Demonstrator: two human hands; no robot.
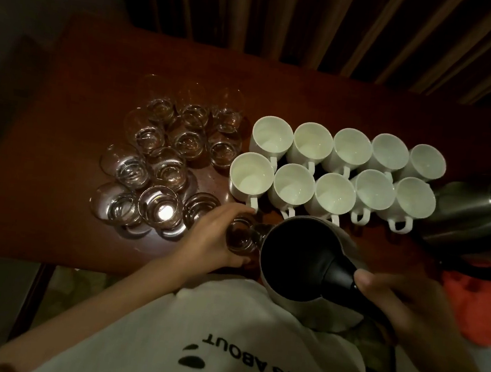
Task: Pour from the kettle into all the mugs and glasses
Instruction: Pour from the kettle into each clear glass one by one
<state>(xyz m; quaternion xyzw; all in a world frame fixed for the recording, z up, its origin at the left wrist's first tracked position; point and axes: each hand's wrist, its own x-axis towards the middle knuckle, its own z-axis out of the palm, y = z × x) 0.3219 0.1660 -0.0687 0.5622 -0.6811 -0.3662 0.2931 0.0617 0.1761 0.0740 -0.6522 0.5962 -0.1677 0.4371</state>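
Observation:
My right hand (402, 307) grips the black handle of a steel kettle (294, 253), held near the table's front edge with its spout toward a small clear glass (239, 237). My left hand (213, 237) wraps its fingers round that glass. Several clear glasses (162, 169) stand in a cluster at the left, some with water in them. Several white mugs (335, 172) stand in two rows at the centre, handles toward me. I cannot tell whether liquid is flowing from the spout.
A second steel kettle (475, 220) with a black lid stands at the right end of the dark wooden table (59, 132). A red cloth (480, 304) lies at the right. Wooden slats rise behind the table.

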